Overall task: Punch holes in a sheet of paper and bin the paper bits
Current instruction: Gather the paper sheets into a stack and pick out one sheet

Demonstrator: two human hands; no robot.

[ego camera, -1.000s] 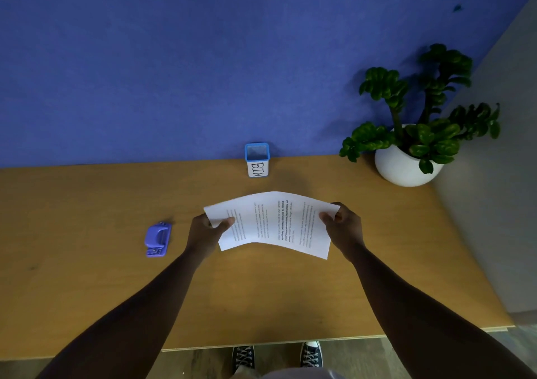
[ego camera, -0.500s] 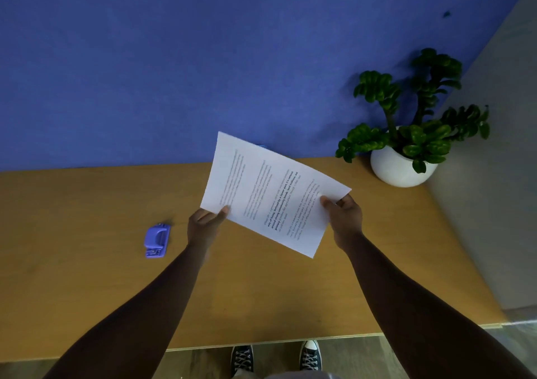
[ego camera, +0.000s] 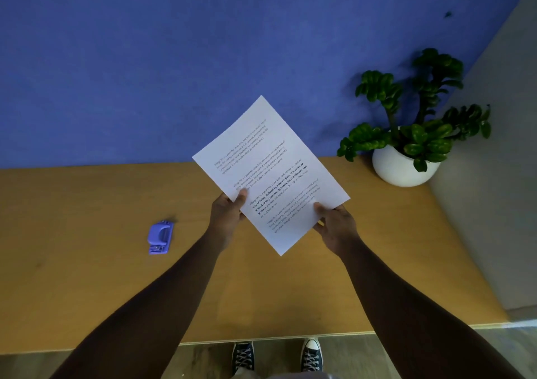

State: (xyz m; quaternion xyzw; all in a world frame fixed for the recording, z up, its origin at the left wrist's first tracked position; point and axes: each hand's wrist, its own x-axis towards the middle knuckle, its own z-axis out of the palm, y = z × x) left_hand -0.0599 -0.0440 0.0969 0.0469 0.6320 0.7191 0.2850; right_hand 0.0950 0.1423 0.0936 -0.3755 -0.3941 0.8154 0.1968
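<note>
Hiding the wall, the sheet [ego camera: 270, 175] leaves the punch [ego camera: 160, 237] unobstructed.

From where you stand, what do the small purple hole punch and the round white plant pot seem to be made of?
The small purple hole punch looks like moulded plastic: even colour, rounded edges, a soft sheen. Any metal parts are too small to tell. The round white plant pot seems to be ceramic, or perhaps plastic: smooth, uniformly white, with gentle matte shading.
</note>
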